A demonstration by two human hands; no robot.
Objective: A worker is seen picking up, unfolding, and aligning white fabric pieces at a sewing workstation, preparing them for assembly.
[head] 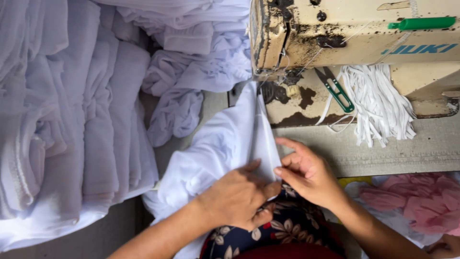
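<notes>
1. At the far left, a stack of folded white cloth (72, 120) fills the frame from top to bottom, its layers hanging in long soft folds.
2. Just right of it, near the top, a looser heap of crumpled white fabric (191, 62) lies against the side of the sewing machine.
3. In the lower middle, a white garment piece (215, 148) runs from the person's lap up to the needle area of the machine, its edge drawn into a narrow upright fold.
4. The left hand (237, 196) rests on this piece, fingers curled and thumb pressed onto the folded edge, pinching the cloth.
5. Touching it on the right, the right hand (306, 175) grips the same fold between thumb and forefinger, the other fingers partly spread above.
6. Below both hands a dark floral-print cloth (282, 228) shows on the lap.
7. Above, the worn cream sewing machine (345, 33) stands on the grey tabletop (407, 148), its paint chipped and stained.
8. Green-handled thread snips (335, 86) lie on the machine's base, just beside a bundle of white elastic strips (378, 105) that spills onto the tabletop.
9. At the lower right, pink fabric (417, 196) lies bunched.
</notes>
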